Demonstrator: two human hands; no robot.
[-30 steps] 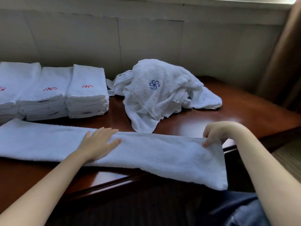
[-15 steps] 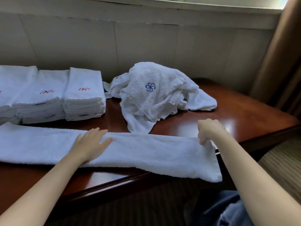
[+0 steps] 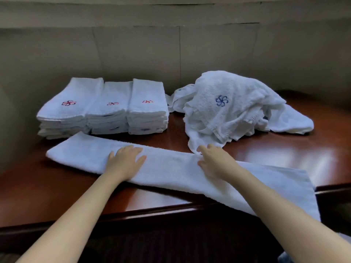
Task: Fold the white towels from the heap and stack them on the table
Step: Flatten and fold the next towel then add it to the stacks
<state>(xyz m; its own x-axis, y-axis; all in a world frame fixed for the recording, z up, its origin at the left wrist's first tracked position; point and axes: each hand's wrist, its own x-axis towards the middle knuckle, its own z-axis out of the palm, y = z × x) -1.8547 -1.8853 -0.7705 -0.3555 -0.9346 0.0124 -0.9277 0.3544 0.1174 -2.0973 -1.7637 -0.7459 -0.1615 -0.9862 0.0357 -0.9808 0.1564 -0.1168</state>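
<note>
Here, both hands lay on one long towel (image 3: 171,173), folded into a narrow strip across the near part of the table (image 3: 284,154). The left hand (image 3: 124,161) rested palm down on the strip, fingers straight and slightly spread, gripping nothing. The right hand (image 3: 214,161) lay flat on the same strip, just to the right of the left hand, fingers loosely extended toward the far edge of the cloth; no pinch or curl round the fabric could be seen, though the picture was somewhat blurred.

Taking the strip as the landmark: its left end sat on the wood, while its right end ran past the table's near edge and hung over it. Behind the strip's left half stood three stacks of folded towels (image 3: 106,111), side by side and touching, each top towel bearing a small red flower mark. Behind the strip's right half lay the heap (image 3: 233,109) of unfolded white towels, its top one showing a blue flower mark. The heap's lowest corner came down to touch or nearly touch the strip's far edge just beside the right hand's fingertips; which of the two could not be told.

Behind stacks and heap rose a pale panelled wall (image 3: 209,44).
</note>
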